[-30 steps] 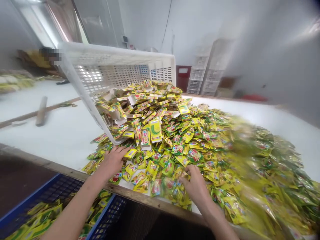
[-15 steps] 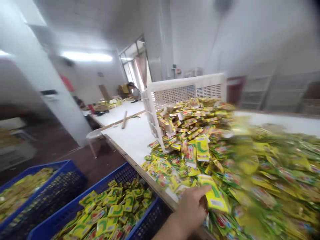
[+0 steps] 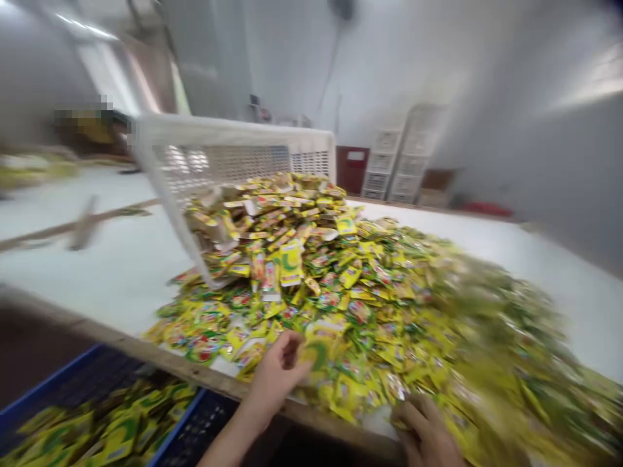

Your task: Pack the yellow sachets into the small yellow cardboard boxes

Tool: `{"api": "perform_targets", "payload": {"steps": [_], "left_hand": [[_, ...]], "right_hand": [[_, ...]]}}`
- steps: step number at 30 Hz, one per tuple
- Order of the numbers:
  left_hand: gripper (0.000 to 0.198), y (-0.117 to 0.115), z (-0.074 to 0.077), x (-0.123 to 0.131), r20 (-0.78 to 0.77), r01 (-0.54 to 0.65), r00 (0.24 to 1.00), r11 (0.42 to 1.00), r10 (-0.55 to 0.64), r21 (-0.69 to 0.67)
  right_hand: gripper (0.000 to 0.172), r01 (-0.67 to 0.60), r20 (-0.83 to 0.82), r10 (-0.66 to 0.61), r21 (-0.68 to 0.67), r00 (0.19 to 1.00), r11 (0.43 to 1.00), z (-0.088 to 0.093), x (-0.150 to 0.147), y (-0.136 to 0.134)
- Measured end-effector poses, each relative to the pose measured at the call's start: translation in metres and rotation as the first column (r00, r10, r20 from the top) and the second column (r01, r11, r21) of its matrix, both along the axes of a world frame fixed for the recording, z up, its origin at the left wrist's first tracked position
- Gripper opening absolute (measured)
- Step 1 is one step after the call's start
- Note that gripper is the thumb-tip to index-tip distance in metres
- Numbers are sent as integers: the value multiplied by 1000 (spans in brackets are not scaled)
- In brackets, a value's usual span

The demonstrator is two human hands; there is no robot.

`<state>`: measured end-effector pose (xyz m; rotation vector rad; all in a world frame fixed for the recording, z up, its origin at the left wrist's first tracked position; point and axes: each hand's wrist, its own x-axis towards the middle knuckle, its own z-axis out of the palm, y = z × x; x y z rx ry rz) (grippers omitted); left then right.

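Observation:
My left hand (image 3: 280,370) is closed, with thumb and fingers pinching a small flat yellow carton (image 3: 317,355) with a green curved mark, blurred by motion. It hovers over the table's front edge, above a heap of shiny yellow-green sachets (image 3: 384,324). To the right, my right hand (image 3: 426,431) is low among the sachets near the same edge, its fingers curled; what lies inside them is hidden. Many cartons (image 3: 287,217) spill from a white plastic basket (image 3: 233,133) lying on its side on the table behind the sachets.
A blue crate (image 3: 63,376) with yellow cartons stands below the table edge (image 3: 117,340) at lower left. On the white tabletop lies a blurred wooden stick (image 3: 85,224). White crates (image 3: 384,162) are stacked by the back wall.
The view has swung to the right, so the basket and heap sit further left. My right hand has come into view. My left hand still holds a yellow carton.

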<state>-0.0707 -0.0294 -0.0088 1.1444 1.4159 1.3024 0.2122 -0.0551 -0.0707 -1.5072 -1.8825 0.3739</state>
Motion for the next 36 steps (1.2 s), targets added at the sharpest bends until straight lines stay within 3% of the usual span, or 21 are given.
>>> {"api": "perform_targets", "payload": {"steps": [2, 4, 8, 10, 11, 13, 15, 17, 19, 21, 24, 27, 32, 36], "left_hand": [[17, 3, -3, 12, -138, 55, 989, 998, -53, 8], [19, 3, -5, 22, -270, 177, 949, 984, -163, 25], [24, 3, -11, 41, -478, 420, 800, 907, -363, 14], [18, 6, -17, 52, -523, 470, 752, 882, -401, -1], [22, 7, -20, 59, -545, 477, 735, 879, -403, -5], [50, 9, -25, 72, -622, 467, 697, 884, -357, 14], [66, 11, -28, 86, -725, 460, 631, 886, -276, 63], [65, 14, -32, 98, -800, 469, 569, 875, -192, 123], [59, 17, -35, 110, -830, 466, 543, 869, -130, 168], [53, 20, -37, 120, -838, 450, 540, 869, -80, 207], [43, 25, -40, 134, -837, 390, 547, 886, -4, 251], [39, 27, -42, 143, -821, 327, 568, 900, 57, 289], [38, 26, -48, 151, -809, 319, 582, 892, 81, 319], [38, 26, -49, 152, -749, 277, 662, 920, 26, 276]], "right_hand": [[21, 33, -39, -36, -70, 999, 997, 2, 5, -4], [24, 22, -110, -34, -112, 993, 993, 11, 6, -7], [22, -18, -263, -19, -136, 965, 991, 27, 8, -11], [20, -1, -332, -43, -130, 942, 992, 27, 11, -12], [19, 20, -367, -65, -127, 928, 992, 26, 13, -12], [15, 68, -455, -128, -145, 882, 987, 22, 16, -11], [7, 102, -585, -197, -191, 787, 976, 21, 17, -8], [10, 111, -736, -243, -224, 632, 968, 26, 16, -1], [28, 141, -833, -260, -219, 488, 966, 37, 11, 8], [36, 202, -854, -264, -192, 447, 961, 49, 4, 18], [21, 286, -772, -248, -90, 585, 954, 60, -9, 29], [13, 319, -635, -243, 6, 733, 948, 60, -19, 31], [15, 353, -650, -227, 68, 725, 933, 60, -21, 31], [14, 306, -511, -210, 110, 834, 946, 63, -16, 38]]}}
